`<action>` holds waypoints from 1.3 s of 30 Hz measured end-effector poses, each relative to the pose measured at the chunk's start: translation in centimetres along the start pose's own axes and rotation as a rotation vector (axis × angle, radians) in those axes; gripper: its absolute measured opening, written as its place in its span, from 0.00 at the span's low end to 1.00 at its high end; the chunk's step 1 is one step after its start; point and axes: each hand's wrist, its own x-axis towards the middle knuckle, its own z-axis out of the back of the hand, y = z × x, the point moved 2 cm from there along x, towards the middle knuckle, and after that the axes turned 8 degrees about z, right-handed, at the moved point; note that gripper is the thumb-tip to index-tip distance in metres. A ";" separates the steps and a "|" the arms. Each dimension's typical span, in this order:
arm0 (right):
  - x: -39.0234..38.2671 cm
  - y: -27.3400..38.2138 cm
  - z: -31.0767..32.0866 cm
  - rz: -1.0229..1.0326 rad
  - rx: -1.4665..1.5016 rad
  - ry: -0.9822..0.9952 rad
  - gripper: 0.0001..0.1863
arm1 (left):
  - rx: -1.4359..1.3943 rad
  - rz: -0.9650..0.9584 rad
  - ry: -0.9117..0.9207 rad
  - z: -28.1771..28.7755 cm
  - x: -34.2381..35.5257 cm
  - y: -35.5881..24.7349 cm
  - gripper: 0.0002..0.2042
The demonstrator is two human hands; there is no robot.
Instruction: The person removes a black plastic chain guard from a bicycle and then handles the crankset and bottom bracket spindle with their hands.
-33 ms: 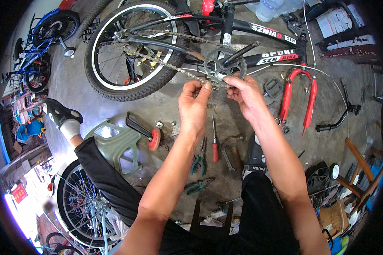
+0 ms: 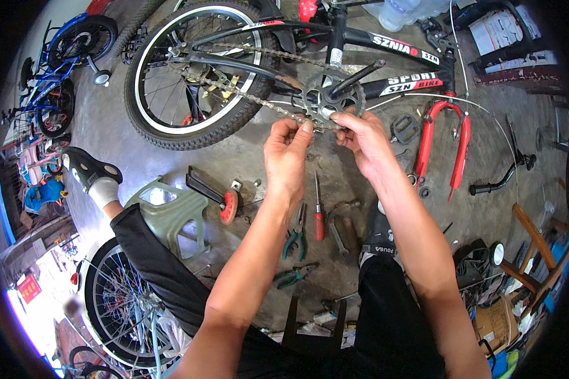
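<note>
A black bicycle frame [image 2: 379, 47] lies on its side on the floor, with its white-rimmed rear wheel [image 2: 199, 143] at the left. The bicycle chain [image 2: 251, 98] runs from the rear hub to the chainring [image 2: 359, 98] with its black crank arm [image 2: 363, 74]. My left hand [image 2: 284, 155] pinches the lower run of chain between thumb and fingers, just left of the chainring's lower edge. Close beside it, my right hand [image 2: 368, 142] is also closed on the chain, its thumb against the chainring's lower edge. My fingers hide the chain links between them.
Below my hands lie a red-handled screwdriver [image 2: 319, 224], pliers [image 2: 294, 243], cutters [image 2: 292, 276] and a wrench [image 2: 338, 237]. A green plastic stool [image 2: 189, 218] stands left. Right are a pedal [image 2: 404, 129], a red fork [image 2: 425, 142] and a handlebar [image 2: 502, 183]. A spoked wheel [image 2: 88, 303] is lower left.
</note>
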 end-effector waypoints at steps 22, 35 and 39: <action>-0.5 -0.9 -1.2 0.149 0.031 -0.041 0.08 | -0.156 -0.074 0.055 0.6 0.9 1.0 0.04; -0.4 -0.4 -0.5 0.060 -0.151 -0.033 0.11 | -0.053 -0.198 0.124 1.8 2.9 1.8 0.06; -0.8 -0.1 0.0 0.191 -0.295 -0.059 0.20 | -0.203 -0.070 0.098 1.1 2.9 1.3 0.05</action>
